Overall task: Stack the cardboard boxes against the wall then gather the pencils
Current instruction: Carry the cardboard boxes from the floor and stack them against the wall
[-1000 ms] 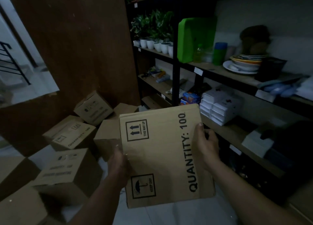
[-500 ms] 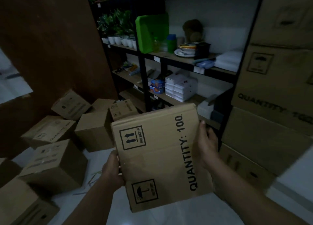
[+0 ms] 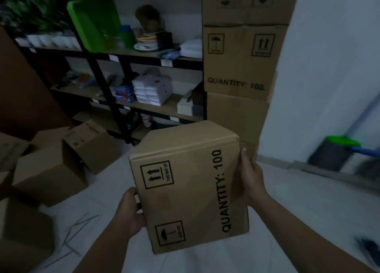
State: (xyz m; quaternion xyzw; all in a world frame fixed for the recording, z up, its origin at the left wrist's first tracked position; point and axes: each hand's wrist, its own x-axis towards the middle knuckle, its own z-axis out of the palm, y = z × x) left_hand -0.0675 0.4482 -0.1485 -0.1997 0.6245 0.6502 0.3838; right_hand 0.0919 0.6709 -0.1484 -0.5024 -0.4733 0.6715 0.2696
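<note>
The cardboard box (image 3: 189, 186) hangs in the air between both hands. It is tilted so that its printed face, with "QUANTITY: 100" and the arrow and umbrella marks, looks up at the camera. The left hand (image 3: 129, 213) grips the box's left edge near the lower corner, with its fingers curled round onto the side. The right hand (image 3: 251, 177) clasps the opposite edge higher up, palm against the side face, and one fingertip shows near the top corner. Neither hand is free, as both grasp the same box.

Just beyond the right hand, past the box's far corner, a stack of boxes (image 3: 238, 63) stands several high against the wall (image 3: 329, 67). Its top runs out of view, and one box in it bears the same print. Well apart to the right of the right hand, a brush (image 3: 331, 155) with a green back rests at the foot of the wall.

To the left of the left hand, loose boxes (image 3: 49, 170) lie about on the floor (image 3: 287, 200), some tipped over. Below and left of the left hand, near it, the pencils (image 3: 81, 225) lie scattered on the floor. They are thin and dim, and their number is hard to tell.

Beyond both hands, left of the stack, a dark shelf unit (image 3: 170, 109) carries a green tray (image 3: 94, 24), potted plants (image 3: 35, 16), some bowls and small white packets (image 3: 152, 92).
</note>
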